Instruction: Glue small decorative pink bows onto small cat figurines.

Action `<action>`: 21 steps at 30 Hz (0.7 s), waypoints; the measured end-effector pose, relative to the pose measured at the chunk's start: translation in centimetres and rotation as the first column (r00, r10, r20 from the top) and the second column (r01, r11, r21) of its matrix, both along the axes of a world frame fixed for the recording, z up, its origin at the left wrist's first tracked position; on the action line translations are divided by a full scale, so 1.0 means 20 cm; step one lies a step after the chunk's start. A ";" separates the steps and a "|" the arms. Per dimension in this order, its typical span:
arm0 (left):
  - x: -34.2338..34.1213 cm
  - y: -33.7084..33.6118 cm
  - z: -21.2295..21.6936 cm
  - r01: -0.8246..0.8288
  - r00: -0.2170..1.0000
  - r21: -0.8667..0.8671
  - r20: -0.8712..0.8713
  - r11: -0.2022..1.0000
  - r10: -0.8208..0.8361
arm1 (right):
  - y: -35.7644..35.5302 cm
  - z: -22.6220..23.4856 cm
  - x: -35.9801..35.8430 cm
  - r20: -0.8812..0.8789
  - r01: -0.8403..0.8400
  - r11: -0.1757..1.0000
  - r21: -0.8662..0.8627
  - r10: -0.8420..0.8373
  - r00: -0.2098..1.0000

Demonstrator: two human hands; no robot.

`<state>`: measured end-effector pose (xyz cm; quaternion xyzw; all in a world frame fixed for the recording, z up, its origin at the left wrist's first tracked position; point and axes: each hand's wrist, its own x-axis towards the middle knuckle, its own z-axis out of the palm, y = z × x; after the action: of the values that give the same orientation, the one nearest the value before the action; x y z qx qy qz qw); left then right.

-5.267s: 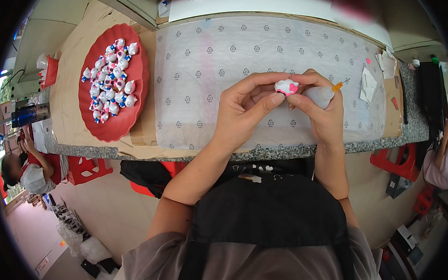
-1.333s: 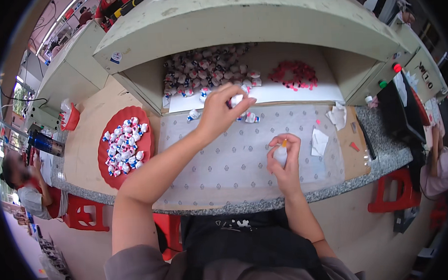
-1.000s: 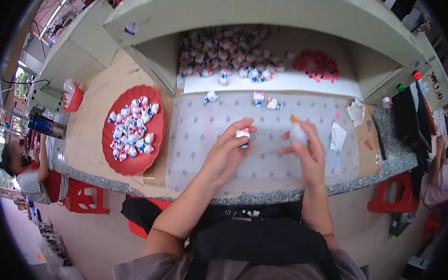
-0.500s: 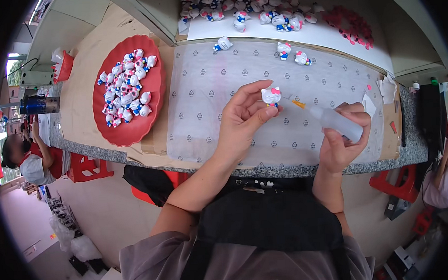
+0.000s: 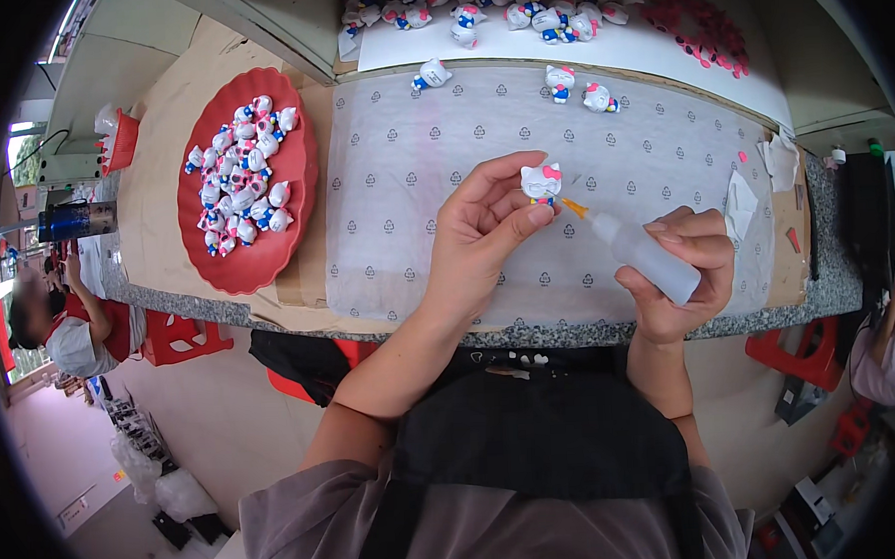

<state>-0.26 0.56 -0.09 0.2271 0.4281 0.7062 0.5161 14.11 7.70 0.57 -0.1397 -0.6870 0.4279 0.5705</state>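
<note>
Between the thumb and fingers of my left hand [image 5: 490, 218] is a small white cat figurine [image 5: 541, 181] with a pink bow, held upright over the work mat. My right hand [image 5: 689, 269] is closed round a translucent squeeze bottle [image 5: 651, 259] with an orange tip. That tip [image 5: 574, 209] points at the lower part of the figurine, close to it; whether they touch I cannot tell. Beyond my hands, similar figurines lie at the mat's far edge: one on its side [image 5: 432, 75], one face up [image 5: 560, 83] and one tilted [image 5: 600, 98].
A red scalloped tray [image 5: 198, 240] full of figurines sits at the left. On the white shelf [image 5: 598, 58] at the back are a heap of figurines [image 5: 551, 17] and a pile of small pink pieces [image 5: 696, 34]. White paper scraps [image 5: 741, 207] lie right. Another person [image 5: 75, 321] sits far left.
My right hand has brought the bottle left, so its orange tip is now nearer the figurine. My left hand keeps its hold with little movement. The whole view has shifted slightly.
</note>
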 end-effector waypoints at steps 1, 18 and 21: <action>0.00 0.00 0.00 -0.005 1.000 -0.001 -0.007 1.000 0.005 | 0.00 0.00 0.00 0.004 -0.003 1.000 0.005 0.003 1.000; 0.00 -0.01 0.01 0.007 0.999 -0.022 0.042 1.000 -0.006 | 0.01 0.01 0.01 0.007 0.016 0.999 0.050 -0.017 1.000; -0.01 -0.01 0.01 0.031 0.998 -0.023 0.052 0.999 -0.029 | 0.00 0.00 0.00 -0.008 0.031 0.998 0.056 -0.030 1.000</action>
<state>-0.37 0.38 0.02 0.2088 0.4195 0.6989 0.5403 14.11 7.80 0.62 -0.1325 -0.6946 0.4002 0.5829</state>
